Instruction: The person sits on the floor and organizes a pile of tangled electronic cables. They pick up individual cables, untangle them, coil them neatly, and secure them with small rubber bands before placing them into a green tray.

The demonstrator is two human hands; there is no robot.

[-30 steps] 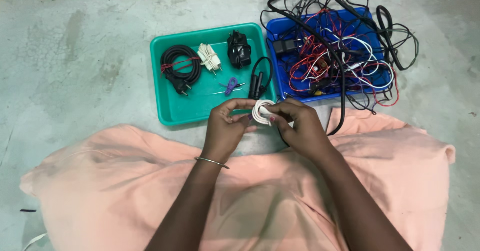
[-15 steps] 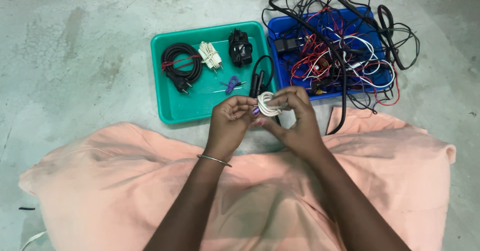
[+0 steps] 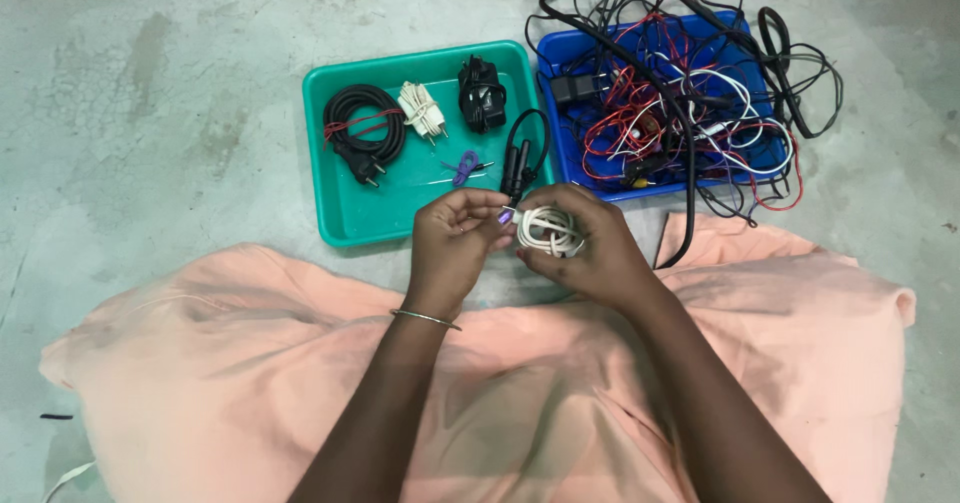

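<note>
**Coiling a white cable over the lap**

At the far left of the green tray [image 3: 340, 225] lies a black power cord [image 3: 362, 131], wound into a ring and tied with a red strip; just right of it sits a small bundled cream cable [image 3: 421, 111], then a black adapter [image 3: 482, 94], a loose purple twist tie [image 3: 463, 167] and a looped black lead [image 3: 520, 155] hanging over the tray's right rim.

Below the tray, the left hand [image 3: 455, 243] pinches a bit of purple between thumb and fingertips, pressed against the white cable [image 3: 546, 230]. The right hand [image 3: 590, 253] is closed around that cable, which is already gathered into a small coil — the two hands meet on it, above the peach cloth [image 3: 200, 383] covering the lap.

To the right, the blue tray [image 3: 560, 163] holds a tangled heap of wires [image 3: 680, 103] — black, red and white, spilling over its edges onto the concrete floor [image 3: 130, 83].

By the look of it, four or five bundles are done and the white coil seems not yet tied; most of the tangle remains.
</note>
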